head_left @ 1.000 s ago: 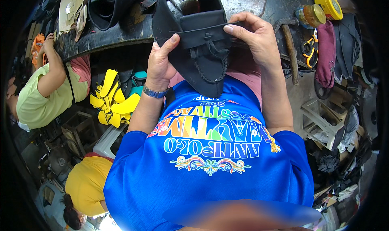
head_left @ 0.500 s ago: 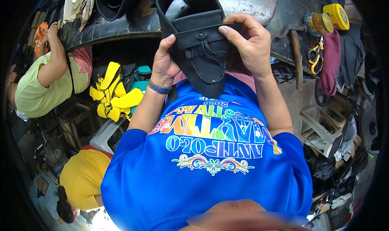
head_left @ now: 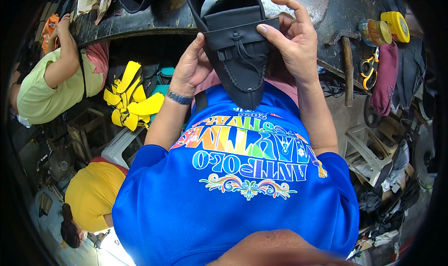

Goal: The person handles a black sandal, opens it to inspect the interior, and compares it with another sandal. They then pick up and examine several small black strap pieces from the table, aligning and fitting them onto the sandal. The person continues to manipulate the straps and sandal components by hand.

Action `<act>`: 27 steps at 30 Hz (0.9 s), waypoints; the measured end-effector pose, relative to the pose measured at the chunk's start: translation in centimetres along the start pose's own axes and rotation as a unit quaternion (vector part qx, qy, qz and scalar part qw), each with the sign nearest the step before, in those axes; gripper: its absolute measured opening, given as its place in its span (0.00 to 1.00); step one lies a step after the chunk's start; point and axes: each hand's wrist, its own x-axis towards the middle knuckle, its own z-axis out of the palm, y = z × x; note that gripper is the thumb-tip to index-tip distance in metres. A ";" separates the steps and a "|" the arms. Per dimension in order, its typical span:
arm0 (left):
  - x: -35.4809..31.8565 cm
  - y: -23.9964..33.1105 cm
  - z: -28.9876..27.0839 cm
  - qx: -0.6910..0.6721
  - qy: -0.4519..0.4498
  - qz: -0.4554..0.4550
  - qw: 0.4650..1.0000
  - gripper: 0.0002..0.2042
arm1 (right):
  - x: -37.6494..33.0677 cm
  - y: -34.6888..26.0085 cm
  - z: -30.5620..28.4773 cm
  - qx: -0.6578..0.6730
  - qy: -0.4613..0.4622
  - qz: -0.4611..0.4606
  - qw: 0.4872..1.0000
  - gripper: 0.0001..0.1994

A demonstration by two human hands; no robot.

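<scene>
Between my hands, in front of my chest, is a black moccasin-style shoe upper (head_left: 243, 74), its toe pointing toward me. Stitching runs round the toe, and a wide strap (head_left: 238, 34) with a thin lace tie and fringe crosses the instep. My left hand (head_left: 191, 65) grips the upper's left side, thumb at the strap's end and fingers partly hidden behind. On the other side my right hand (head_left: 298, 44) pinches the strap's right end, its thumb on top and a bent finger underneath, while the index finger is raised away from it.
A dark worktable (head_left: 135, 32) curves across the far side. To the right lie a hammer (head_left: 347, 70), orange-handled scissors (head_left: 368, 72), jars (head_left: 375, 32) and a maroon cloth roll (head_left: 385, 79). Yellow cut pieces (head_left: 133, 95) sit at the left, near two other people (head_left: 60, 91). A stool (head_left: 371, 156) stands right.
The upper has shifted slightly right and turned a little. My right index finger has lifted off the strap, while the thumb stays on it.
</scene>
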 end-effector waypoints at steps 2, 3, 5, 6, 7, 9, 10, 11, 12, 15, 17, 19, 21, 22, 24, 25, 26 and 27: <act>-0.8 1.9 0.3 0.117 0.016 -0.025 0.993 0.21 | 0.1 -0.1 0.0 0.000 -0.008 0.002 1.000 0.29; -1.2 3.5 0.6 0.221 0.045 -0.054 0.973 0.21 | 0.1 -0.1 0.0 0.000 -0.011 0.003 1.000 0.29; -3.0 6.4 1.9 0.531 0.134 0.000 0.836 0.16 | 0.1 -0.1 0.2 0.003 -0.004 0.002 1.000 0.28; -3.9 7.5 2.8 0.659 0.186 0.068 0.725 0.14 | 0.1 -0.1 0.3 0.008 0.004 0.002 1.000 0.28; -4.2 9.1 3.6 0.661 0.198 0.115 0.715 0.12 | 0.1 0.0 0.5 0.014 0.004 0.004 1.000 0.27; -5.0 11.2 5.8 0.590 0.165 0.170 0.772 0.09 | 0.1 0.1 0.8 0.022 0.008 0.006 1.000 0.27; -4.6 11.5 6.8 0.570 0.096 0.231 0.782 0.09 | 0.1 0.1 1.0 0.025 0.006 0.008 1.000 0.27; -3.8 11.1 7.8 0.552 0.043 0.274 0.786 0.09 | 0.2 0.1 1.1 0.028 0.005 0.011 1.000 0.27; -3.0 10.5 8.8 0.535 -0.002 0.310 0.786 0.10 | 0.2 0.1 1.3 0.025 0.002 0.011 1.000 0.27; -0.1 9.6 10.8 0.726 -0.092 0.353 0.583 0.21 | 0.5 0.2 1.7 0.005 -0.008 0.001 1.000 0.27; 1.5 8.8 11.5 0.745 -0.108 0.272 0.599 0.24 | 0.7 0.2 1.7 -0.020 -0.017 -0.009 1.000 0.27; 2.1 8.7 11.6 0.752 -0.105 0.185 0.625 0.22 | 0.6 0.2 1.5 -0.038 -0.029 -0.022 0.999 0.27; 3.0 9.7 11.4 0.726 -0.123 0.065 0.673 0.21 | 0.4 0.2 1.3 -0.014 -0.031 -0.012 0.999 0.28; 2.9 9.8 11.2 0.719 -0.124 0.072 0.680 0.19 | 0.2 0.3 1.3 0.020 -0.032 0.001 0.999 0.28; 2.4 10.0 10.7 0.693 -0.138 0.083 0.703 0.18 | 0.0 0.5 1.2 0.059 -0.021 0.014 0.998 0.30; 2.0 10.0 10.5 0.682 -0.142 0.091 0.712 0.17 | 0.0 0.4 0.9 0.063 -0.010 0.012 0.998 0.31; 1.5 10.1 10.2 0.646 -0.162 0.098 0.739 0.15 | 0.1 0.5 0.9 0.067 0.000 0.008 0.998 0.32; 0.8 10.2 9.9 0.611 -0.184 0.106 0.762 0.14 | 0.3 0.5 0.8 0.071 0.038 0.007 0.997 0.31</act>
